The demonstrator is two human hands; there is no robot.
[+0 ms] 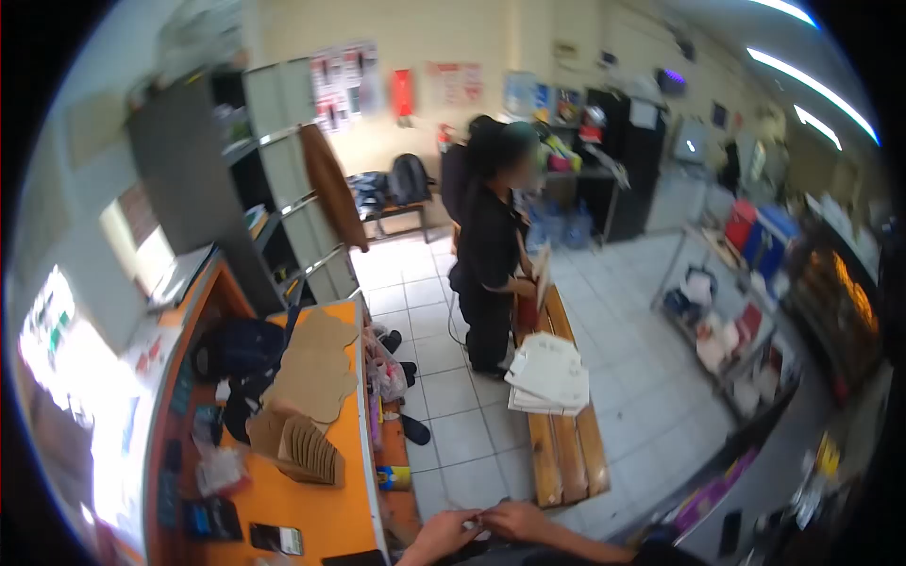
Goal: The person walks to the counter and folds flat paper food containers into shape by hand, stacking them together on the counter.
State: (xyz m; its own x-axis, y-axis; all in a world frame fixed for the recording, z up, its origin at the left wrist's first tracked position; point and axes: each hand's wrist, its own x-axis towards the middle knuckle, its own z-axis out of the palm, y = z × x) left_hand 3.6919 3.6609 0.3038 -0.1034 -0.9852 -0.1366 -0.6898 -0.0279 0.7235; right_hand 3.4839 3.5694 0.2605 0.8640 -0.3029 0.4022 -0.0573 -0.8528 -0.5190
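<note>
My left hand (pixel 447 534) and my right hand (pixel 517 522) meet at the bottom middle of the view, fingertips close together. The fingers of both are bent inward and closed. Something small and pale may be between them, but it is too blurred to name. To their left is an orange table (pixel 362 521) with a stack of folded brown cardboard pieces (pixel 307 451), flat scalloped cardboard sheets (pixel 316 363) and a phone (pixel 276 539). Beyond my hands stands a wooden bench (pixel 569 457) bearing a pile of white flat boxes (pixel 547 370).
A person in dark clothes (pixel 486 241) stands beyond the bench, holding a flat board. Shoes and bags lie under the orange table's edge. On the right are a metal cart (pixel 694 349) with bundles and a dark counter (pixel 755 481). Lockers (pixel 184 160) stand at left.
</note>
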